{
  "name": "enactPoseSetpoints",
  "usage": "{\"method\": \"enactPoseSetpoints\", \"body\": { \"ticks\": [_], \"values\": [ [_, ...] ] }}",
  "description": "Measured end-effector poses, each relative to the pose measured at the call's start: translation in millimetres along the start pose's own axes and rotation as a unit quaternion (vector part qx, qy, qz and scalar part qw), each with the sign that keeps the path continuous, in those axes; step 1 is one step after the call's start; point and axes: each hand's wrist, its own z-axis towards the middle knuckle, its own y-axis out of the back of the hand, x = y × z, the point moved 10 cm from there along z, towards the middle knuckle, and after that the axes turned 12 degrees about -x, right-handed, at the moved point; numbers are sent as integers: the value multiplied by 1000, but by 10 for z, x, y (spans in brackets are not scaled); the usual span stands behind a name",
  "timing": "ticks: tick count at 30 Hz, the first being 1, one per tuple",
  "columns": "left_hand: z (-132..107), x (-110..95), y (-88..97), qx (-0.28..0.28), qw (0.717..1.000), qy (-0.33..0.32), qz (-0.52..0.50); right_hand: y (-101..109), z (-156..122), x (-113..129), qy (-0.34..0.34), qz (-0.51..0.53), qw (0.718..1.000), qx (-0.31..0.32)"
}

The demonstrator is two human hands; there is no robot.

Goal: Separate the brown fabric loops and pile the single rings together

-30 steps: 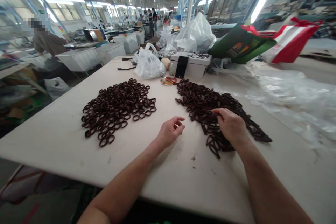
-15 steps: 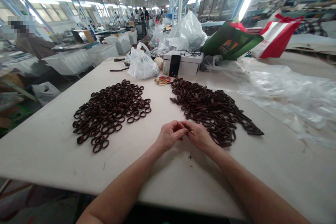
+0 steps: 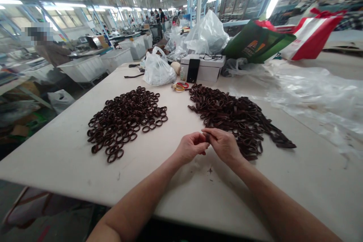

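Note:
My left hand (image 3: 192, 146) and my right hand (image 3: 222, 141) meet above the near part of the pale table, fingertips pinched together. Between them shows a small bit of a dark brown loop (image 3: 207, 137), mostly covered by my fingers. Right behind my right hand spreads a pile of flattened dark brown strap loops (image 3: 232, 111). Off to the left, away from my left hand, lies a heap of round dark brown rings (image 3: 124, 115), some of them overlapping.
Scissors (image 3: 180, 86) with red and yellow handles lie between the piles. Behind stand a white plastic bag (image 3: 159, 69), a dark phone (image 3: 193, 70) leaning on a white box (image 3: 207, 69), and a green bag (image 3: 256, 41). Clear plastic sheeting (image 3: 309, 87) covers the right side. A person (image 3: 49, 47) is at far left.
The view has shifted slightly, moving the scene to the right. My right hand has turned and parted a little from the left, so a bit of the brown loop now shows between them.

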Motion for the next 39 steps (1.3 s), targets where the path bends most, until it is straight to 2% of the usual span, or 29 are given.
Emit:
{"method": "enactPoseSetpoints", "body": {
  "ticks": [4,9,13,16,20,24,28,32,35,39],
  "values": [
    [-11,-73,33,-11,999,-34,28,-59,-18,-80,-51,26,998,6],
    [71,-140,310,-85,994,-46,61,-93,-4,-40,-78,90,991,61],
    [119,-184,499,-134,986,-57,81,-163,-21,95,-42,165,975,142],
    [121,-188,496,-125,986,-65,85,-165,-18,153,-2,182,974,135],
    [75,-170,384,-88,990,-76,79,-149,-16,189,32,135,985,98],
    [7,-143,262,-68,987,-83,117,-78,-9,170,29,39,998,49],
    [-17,-142,239,-101,972,-94,192,-48,-29,106,0,-74,997,12],
    [-20,-249,289,-159,935,-149,280,-65,-42,84,-19,-158,987,-2],
    [-14,-304,324,-180,918,-171,310,-73,-28,85,-24,-185,982,0],
    [0,-334,378,-184,922,-177,292,-81,-4,72,-24,-168,985,7]
  ]
}}
